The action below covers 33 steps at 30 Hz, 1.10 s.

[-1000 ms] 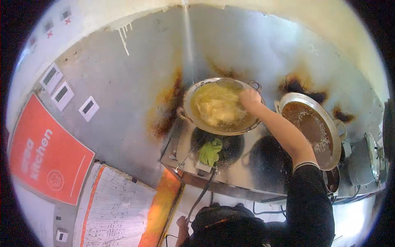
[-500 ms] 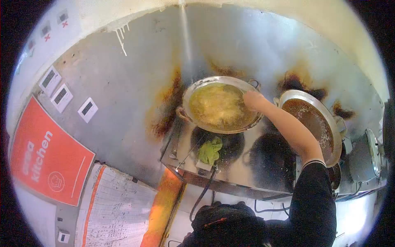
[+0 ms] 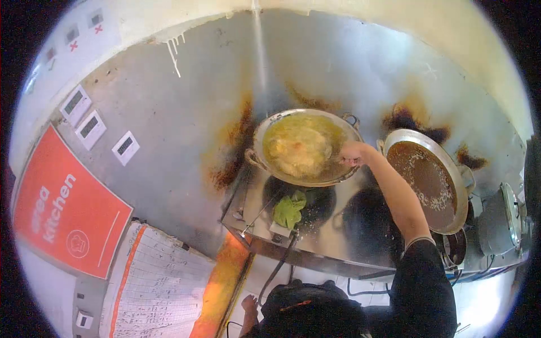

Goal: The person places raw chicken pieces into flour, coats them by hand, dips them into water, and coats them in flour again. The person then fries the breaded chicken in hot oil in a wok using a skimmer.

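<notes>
My right hand is closed over the right side of a wok of bubbling yellow oil. Whatever its fingers hold, if anything, is hidden or too small to name. A pale golden mass of frying food floats in the oil, a little left of that hand. Low in the view, my left hand hangs beside my dark-clothed body, away from the stove; its fingers are too small to read. A crumpled green cloth or leaf lies at the stove's front, below the wok.
A second wide pan of brown liquid with white foam stands at the right. Beyond it is a lidded metal pot. A black hose runs down from the stove front. Written sheets and a red sign are at the left.
My right hand has shifted slightly down, at the wok's right rim. The frying mass looks more gathered. My left hand has come into sight at the bottom. The whole view has shifted slightly.
</notes>
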### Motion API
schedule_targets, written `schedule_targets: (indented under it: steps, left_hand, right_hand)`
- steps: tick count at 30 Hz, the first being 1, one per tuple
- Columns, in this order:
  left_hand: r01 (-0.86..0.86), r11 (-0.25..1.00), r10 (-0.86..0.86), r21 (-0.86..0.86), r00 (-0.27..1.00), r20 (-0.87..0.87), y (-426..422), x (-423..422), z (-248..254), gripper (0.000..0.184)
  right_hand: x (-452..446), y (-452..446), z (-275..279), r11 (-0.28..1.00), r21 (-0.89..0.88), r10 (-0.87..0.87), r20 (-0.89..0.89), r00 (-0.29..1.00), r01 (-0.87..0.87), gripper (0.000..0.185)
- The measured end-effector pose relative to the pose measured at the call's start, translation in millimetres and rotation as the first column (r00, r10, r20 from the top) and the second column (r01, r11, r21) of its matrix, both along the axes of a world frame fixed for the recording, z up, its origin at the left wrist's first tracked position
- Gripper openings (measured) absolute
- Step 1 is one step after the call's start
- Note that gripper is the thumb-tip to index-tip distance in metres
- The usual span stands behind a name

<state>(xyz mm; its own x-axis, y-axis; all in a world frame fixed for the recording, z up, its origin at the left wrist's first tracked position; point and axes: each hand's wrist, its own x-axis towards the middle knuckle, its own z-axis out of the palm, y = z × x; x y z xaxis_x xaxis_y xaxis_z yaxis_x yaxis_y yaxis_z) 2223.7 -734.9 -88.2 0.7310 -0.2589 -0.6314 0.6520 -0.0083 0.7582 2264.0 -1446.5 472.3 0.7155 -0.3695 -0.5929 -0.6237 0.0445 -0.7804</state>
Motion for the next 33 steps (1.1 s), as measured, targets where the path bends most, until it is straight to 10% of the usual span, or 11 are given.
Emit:
schedule_targets:
  steps: [1, 4, 5, 6, 8, 11, 19, 20, 22, 24, 33]
  left_hand:
    - [0.232, 0.944, -0.253, 0.234, 0.965, 0.063, -6, -1, -5, 0.025]
    - [0.553, 0.201, -0.857, 0.808, 0.499, -0.128, -9, -1, -2, 0.018]
    - [0.473, -0.135, -0.909, 0.871, 0.291, -0.299, 0, -2, -1, 0.016]
    - [0.077, 0.368, -0.928, 0.927, 0.082, 0.362, 26, -25, 16, 0.015]
    - [0.328, 0.006, -0.998, 0.945, 0.061, -0.015, 25, -20, 12, 0.017]
    - [0.208, 0.179, -0.947, 0.962, -0.227, 0.225, 37, -29, 21, 0.019]
    - [0.310, 0.072, -0.996, 0.948, -0.028, 0.085, 44, -36, 11, 0.019]
    - [0.298, 0.062, -0.997, 0.952, -0.027, 0.074, 43, -31, 11, 0.019]
    - [0.272, 0.039, -0.998, 0.962, -0.030, 0.049, 39, -25, 12, 0.019]
    - [0.239, 0.018, -0.999, 0.971, -0.037, 0.028, 35, -16, 12, 0.020]
    - [0.213, -0.222, -0.975, 0.952, -0.067, -0.213, 1, 18, 41, 0.018]
  right_hand:
    - [3, -10, -10, 0.968, 0.239, -0.087, 0.032, 0.996, 0.077, 0.016]
    - [7, -15, -49, 0.637, -0.673, 0.588, 0.110, 0.801, -0.376, 0.020]
    - [12, 20, -33, 0.929, -0.352, 0.219, 0.278, 0.935, -0.113, 0.017]
    - [11, 44, -19, 0.978, 0.041, -0.206, 0.284, 0.937, 0.202, 0.015]
    - [-2, 54, -3, 0.975, -0.017, -0.207, 0.283, 0.937, 0.220, 0.015]
    - [-8, 24, -18, 0.977, 0.009, -0.207, 0.286, 0.936, 0.213, 0.016]
    - [-24, 13, 21, 0.923, -0.377, -0.061, 0.061, 0.996, 0.079, 0.013]
    - [-22, 8, 29, 0.635, -0.700, 0.231, -0.232, 0.945, -0.328, 0.012]
    - [-25, 9, 43, 0.139, -0.746, 0.331, -0.585, 0.740, -0.651, 0.012]
    - [-31, 42, 84, -0.033, -0.697, 0.236, -0.702, 0.672, -0.717, 0.012]
    - [-46, 105, 115, -0.039, -0.946, -0.020, -0.320, 0.947, -0.321, 0.018]
